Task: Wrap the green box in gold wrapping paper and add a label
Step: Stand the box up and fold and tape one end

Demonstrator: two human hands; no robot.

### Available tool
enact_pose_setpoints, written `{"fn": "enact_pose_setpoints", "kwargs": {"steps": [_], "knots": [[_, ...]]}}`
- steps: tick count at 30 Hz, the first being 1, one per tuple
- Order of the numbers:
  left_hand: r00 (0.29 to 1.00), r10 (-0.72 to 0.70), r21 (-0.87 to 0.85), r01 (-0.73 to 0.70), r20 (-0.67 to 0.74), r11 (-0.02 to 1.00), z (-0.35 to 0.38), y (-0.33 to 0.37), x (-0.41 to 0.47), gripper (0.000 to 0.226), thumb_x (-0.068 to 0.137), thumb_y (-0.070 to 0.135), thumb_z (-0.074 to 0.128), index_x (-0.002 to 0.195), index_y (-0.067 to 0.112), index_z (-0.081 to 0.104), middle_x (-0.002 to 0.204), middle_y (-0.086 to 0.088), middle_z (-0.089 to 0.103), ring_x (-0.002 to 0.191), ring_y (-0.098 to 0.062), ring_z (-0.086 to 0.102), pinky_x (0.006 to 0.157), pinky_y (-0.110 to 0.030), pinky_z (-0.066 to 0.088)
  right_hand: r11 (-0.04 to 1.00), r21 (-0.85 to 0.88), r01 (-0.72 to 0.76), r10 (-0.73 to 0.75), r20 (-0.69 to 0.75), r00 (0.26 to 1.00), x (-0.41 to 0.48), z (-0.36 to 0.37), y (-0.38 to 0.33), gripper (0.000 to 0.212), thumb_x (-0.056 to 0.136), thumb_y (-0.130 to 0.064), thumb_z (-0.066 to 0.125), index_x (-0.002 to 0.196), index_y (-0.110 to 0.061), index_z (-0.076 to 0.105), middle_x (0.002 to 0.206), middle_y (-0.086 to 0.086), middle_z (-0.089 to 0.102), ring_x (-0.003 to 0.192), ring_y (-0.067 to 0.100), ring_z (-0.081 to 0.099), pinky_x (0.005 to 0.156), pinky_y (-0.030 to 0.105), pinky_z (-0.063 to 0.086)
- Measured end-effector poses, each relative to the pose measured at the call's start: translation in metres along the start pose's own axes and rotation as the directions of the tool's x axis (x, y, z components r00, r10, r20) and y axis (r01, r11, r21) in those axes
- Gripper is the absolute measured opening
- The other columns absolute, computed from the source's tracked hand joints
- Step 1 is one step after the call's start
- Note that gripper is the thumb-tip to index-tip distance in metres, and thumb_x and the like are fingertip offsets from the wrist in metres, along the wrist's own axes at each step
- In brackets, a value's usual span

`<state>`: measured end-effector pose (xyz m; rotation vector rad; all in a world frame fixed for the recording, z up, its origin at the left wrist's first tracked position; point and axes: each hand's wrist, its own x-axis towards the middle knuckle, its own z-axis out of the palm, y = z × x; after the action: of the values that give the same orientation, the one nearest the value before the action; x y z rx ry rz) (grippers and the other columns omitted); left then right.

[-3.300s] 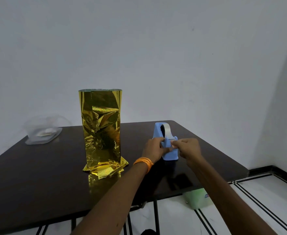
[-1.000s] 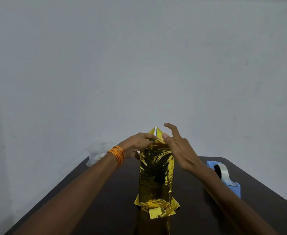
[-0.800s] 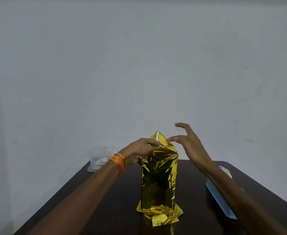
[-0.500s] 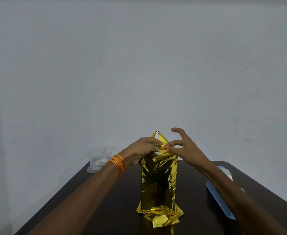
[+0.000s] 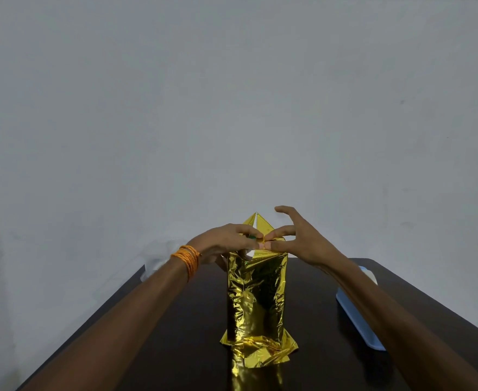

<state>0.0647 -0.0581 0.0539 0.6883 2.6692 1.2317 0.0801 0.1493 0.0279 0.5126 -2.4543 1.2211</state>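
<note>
A tall box wrapped in crinkled gold paper (image 5: 256, 300) stands upright on the dark table (image 5: 175, 348). A sliver of the green box (image 5: 251, 237) shows at the top under my fingers. A pointed gold flap (image 5: 257, 222) sticks up at the top. My left hand (image 5: 226, 239) holds the top left of the wrap, fingers curled over the fold. My right hand (image 5: 297, 238) pinches the fold at the top with thumb and forefinger, its other fingers spread. The two hands' fingertips meet at the top edge. Loose gold paper is crumpled at the base.
A light blue tape dispenser (image 5: 356, 317) lies on the table to the right, partly behind my right forearm. A clear plastic container (image 5: 156, 259) sits at the far left table edge. A plain white wall stands behind.
My hands left the tape dispenser and came to the top of the wrapped box. Over the last second my right hand closed in and pinched the top fold beside my left fingers.
</note>
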Motion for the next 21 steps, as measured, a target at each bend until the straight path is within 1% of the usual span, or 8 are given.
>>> {"fn": "enact_pose_setpoints", "kwargs": {"steps": [2,4,6,7,12,16,19,21], "knots": [[1.0,-0.008,0.017,0.008,0.005,1.0,0.0,-0.001,0.0,0.043,0.092,0.035,0.068,0.133,0.032,0.058,0.14,-0.001,0.046,0.117,-0.017,0.048,0.104,-0.037,0.036,1.0,-0.001,0.011,-0.011,0.016,1.0,0.001,-0.001,0.001,0.082,0.078,-0.032,0.084,0.142,-0.039,0.033,0.104,-0.012,0.075,0.119,0.017,0.06,0.111,0.049,0.041],[1.0,-0.004,-0.01,0.004,0.007,1.0,0.0,-0.002,-0.003,0.042,0.092,0.033,0.067,0.133,0.03,0.058,0.133,0.0,0.049,0.107,-0.014,0.053,0.095,-0.032,0.044,1.0,0.01,0.02,-0.02,0.03,0.999,0.002,-0.002,0.002,0.076,0.078,-0.032,0.085,0.133,-0.047,0.036,0.107,-0.011,0.074,0.119,0.016,0.06,0.109,0.047,0.044],[1.0,0.004,-0.043,-0.004,-0.011,0.999,0.002,-0.003,-0.004,0.041,0.093,0.029,0.067,0.133,0.028,0.059,0.13,-0.001,0.05,0.091,-0.005,0.053,0.077,-0.024,0.044,0.999,0.026,0.024,-0.025,0.042,0.999,0.001,-0.003,0.002,0.077,0.079,-0.028,0.084,0.136,-0.043,0.036,0.107,-0.009,0.075,0.117,0.015,0.061,0.107,0.044,0.046],[1.0,0.004,-0.055,-0.005,-0.025,0.998,0.002,-0.004,-0.004,0.042,0.093,0.03,0.068,0.133,0.028,0.059,0.13,-0.002,0.049,0.092,-0.006,0.052,0.074,-0.023,0.044,0.999,0.038,0.024,-0.026,0.049,0.998,0.001,-0.004,0.002,0.079,0.079,-0.026,0.084,0.14,-0.038,0.035,0.106,-0.008,0.075,0.115,0.014,0.062,0.105,0.041,0.048],[0.998,-0.007,-0.106,0.001,-0.06,0.994,0.003,-0.006,-0.008,0.044,0.093,0.029,0.068,0.135,0.025,0.059,0.123,-0.001,0.046,0.088,-0.005,0.049,0.071,-0.025,0.044,0.997,0.071,0.029,-0.034,0.074,0.997,0.002,-0.003,0.002,0.082,0.082,-0.019,0.081,0.148,-0.03,0.033,0.108,-0.004,0.075,0.11,0.015,0.066,0.095,0.032,0.053],[0.998,0.004,-0.103,-0.011,-0.068,0.995,0.004,-0.005,-0.009,0.045,0.092,0.029,0.069,0.135,0.024,0.059,0.13,-0.003,0.05,0.085,-0.001,0.048,0.065,-0.018,0.039,0.993,0.113,0.045,-0.052,0.065,0.997,0.002,-0.003,0.003,0.081,0.082,-0.016,0.081,0.147,-0.032,0.034,0.109,-0.001,0.075,0.107,0.014,0.068,0.077,0.018,0.056],[0.997,0.011,-0.098,-0.018,-0.071,0.995,0.006,-0.006,-0.01,0.046,0.09,0.033,0.07,0.134,0.026,0.06,0.141,-0.005,0.049,0.096,-0.008,0.049,0.073,-0.022,0.04,0.99,0.125,0.06,-0.066,0.047,0.997,0.0,-0.003,0.003,0.081,0.082,-0.017,0.081,0.146,-0.032,0.036,0.108,-0.001,0.075,0.107,0.014,0.068,0.084,0.024,0.058],[0.997,-0.005,-0.129,-0.006,-0.081,0.992,0.007,-0.009,-0.011,0.046,0.089,0.037,0.07,0.134,0.03,0.06,0.131,0.0,0.049,0.092,-0.008,0.049,0.084,-0.032,0.043,0.991,0.103,0.083,-0.085,0.017,0.996,-0.004,-0.001,0.004,0.077,0.082,-0.022,0.082,0.144,-0.037,0.038,0.109,-0.005,0.075,0.112,0.011,0.065,0.088,0.021,0.051]]}}
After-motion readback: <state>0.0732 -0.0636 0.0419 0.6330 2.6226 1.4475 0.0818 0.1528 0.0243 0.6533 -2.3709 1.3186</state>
